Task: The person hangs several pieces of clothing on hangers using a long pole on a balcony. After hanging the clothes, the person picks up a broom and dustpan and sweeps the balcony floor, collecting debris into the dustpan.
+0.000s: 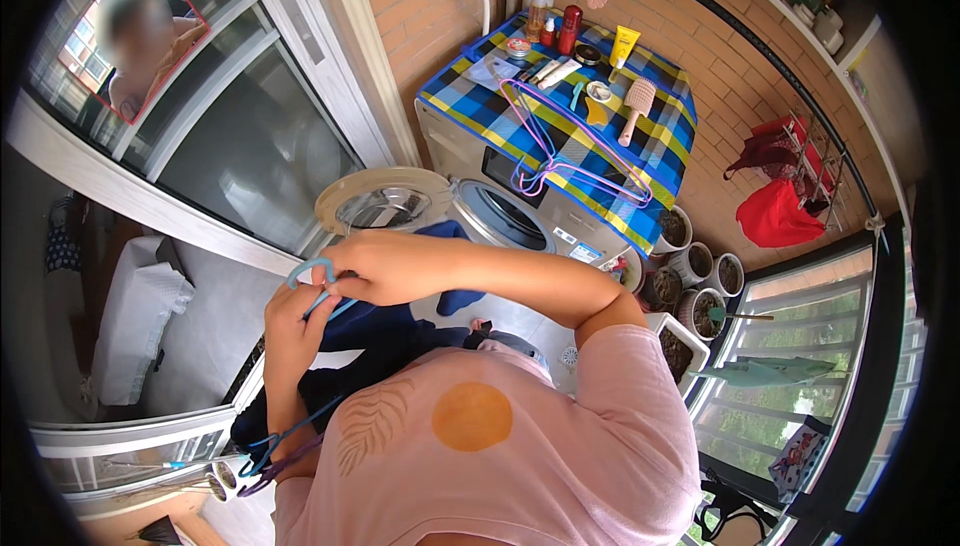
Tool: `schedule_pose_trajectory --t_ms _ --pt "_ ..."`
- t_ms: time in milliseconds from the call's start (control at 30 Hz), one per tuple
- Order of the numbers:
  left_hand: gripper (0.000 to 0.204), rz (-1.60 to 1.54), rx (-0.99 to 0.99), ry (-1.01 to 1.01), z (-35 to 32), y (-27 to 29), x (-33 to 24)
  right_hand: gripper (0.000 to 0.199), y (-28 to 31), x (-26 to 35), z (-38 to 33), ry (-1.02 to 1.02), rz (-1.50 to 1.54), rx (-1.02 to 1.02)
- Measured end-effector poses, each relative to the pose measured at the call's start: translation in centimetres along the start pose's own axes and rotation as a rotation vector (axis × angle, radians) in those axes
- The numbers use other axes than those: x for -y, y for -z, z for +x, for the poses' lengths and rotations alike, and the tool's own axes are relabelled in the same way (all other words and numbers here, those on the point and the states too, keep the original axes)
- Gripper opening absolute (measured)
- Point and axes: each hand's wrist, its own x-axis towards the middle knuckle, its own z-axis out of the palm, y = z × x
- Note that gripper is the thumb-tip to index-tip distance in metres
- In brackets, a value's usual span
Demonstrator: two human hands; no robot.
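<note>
Both hands meet in front of my chest, toward the left. My left hand (291, 323) is closed around a light blue clothes hanger (297, 268), whose curved hook sticks up above the fingers. Beside it, my right hand (376, 268) pinches the same hanger near the base of its hook. Below the hands hangs a dark navy garment (372, 329); how it sits on the hanger is hidden by my hands and arm. More hangers, blue and purple (290, 457), hang over my left forearm, with dark cloth next to them.
Ahead, a washing machine (455, 144) has its round door (388, 198) swung out. On its checked cloth (650, 141) lie pink and purple hangers (590, 178), a hairbrush (637, 106) and bottles. Potted plants (690, 264) line the right; a sliding glass door (250, 136) stands left.
</note>
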Motion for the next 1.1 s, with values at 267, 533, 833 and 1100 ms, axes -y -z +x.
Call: schedule_pose_trajectory --t_ms 267,533,833,1100 --pt "0.013 0.154 -0.063 0.231 0.2 1.6 -0.7 0.027 13.1 -20.5 -18.2 -0.789 -0.817 -0.607" --pt "0.015 0.383 -0.191 0.173 0.4 2.4 -0.9 0.033 12.7 -24.8 -27.3 -1.257 -1.035 -0.304" --pt "0.010 0.336 -0.282 0.365 -2.8 5.6 0.2 0.022 15.0 -19.5 -24.6 -0.910 -0.718 -0.716" --pt "0.005 0.425 -0.667 -0.085 -3.6 5.6 0.6 0.016 14.6 -7.5 -17.2 -0.698 0.299 -0.880"
